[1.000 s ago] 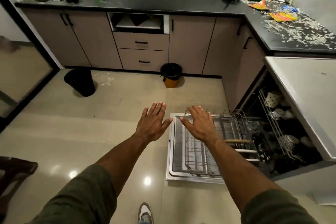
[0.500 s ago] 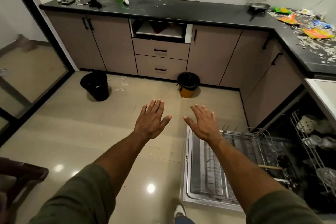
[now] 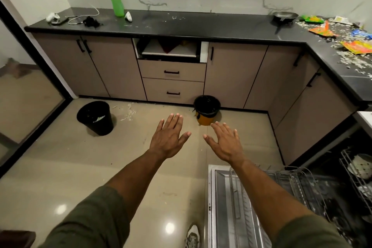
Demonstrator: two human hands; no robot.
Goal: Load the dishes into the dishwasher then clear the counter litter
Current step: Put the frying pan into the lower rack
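Room: kitchen, tan floor (image 3: 60, 167), black counter (image 3: 201, 26).
Left hand (image 3: 168, 139): fingers straight, holding nothing, above the floor.
Right hand (image 3: 226, 143): the same, just beside it.
Dishwasher (image 3: 223, 207): open at lower right, dishes (image 3: 361, 165) racked inside.
Litter (image 3: 322, 31): on the counter's right end.
Bins: black (image 3: 95, 118), yellow (image 3: 206, 112), below the cabinets.

A: Where does the view sit?

B: On the person's head, high up, looking forward and down across the floor (image 3: 60, 177) toward the far surface (image 3: 201, 26) and wall.

A: How near is it?

B: Both hands (image 3: 168, 139) reach out close below the lens; the far cabinets stand well off. The dishwasher (image 3: 225, 207) lies at the lower right edge.

A: Any second view?

B: None, only this wide-angle one.
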